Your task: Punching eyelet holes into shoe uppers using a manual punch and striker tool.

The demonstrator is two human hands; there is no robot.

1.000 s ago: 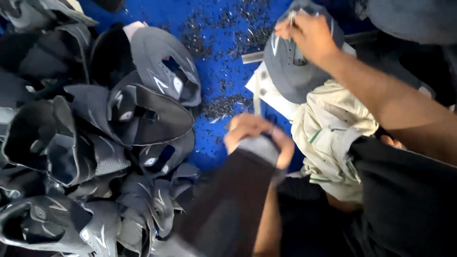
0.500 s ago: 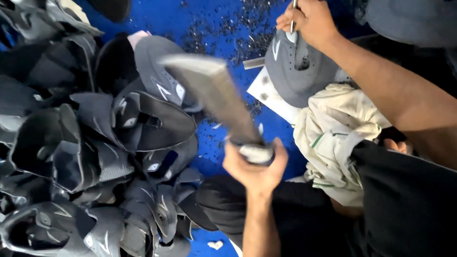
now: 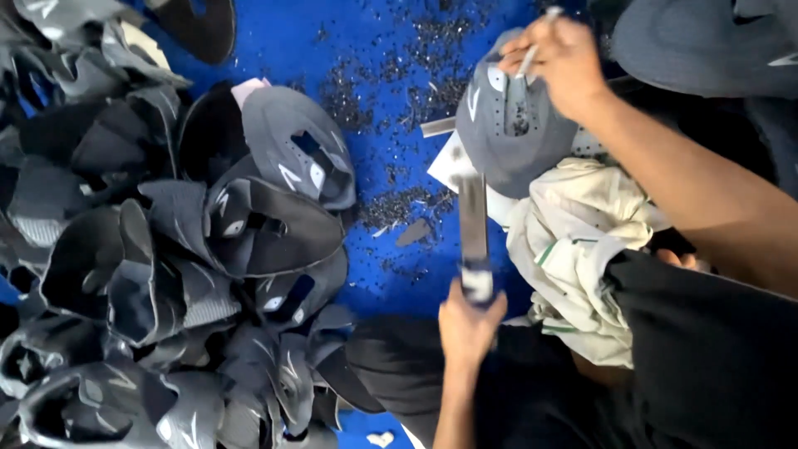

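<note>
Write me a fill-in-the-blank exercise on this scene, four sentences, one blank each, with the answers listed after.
1. The left hand grips a flat metal bar that points toward the grey ____ piece.
2. The right hand holds a thin tool on top of the grey shoe piece, which lies on a ____ surface.
3. A pile of grey shoe pieces lies to the ____ of the hands.
4. A crumpled ____ cloth lies under the right forearm.

Missing words: shoe; blue; left; white
</note>
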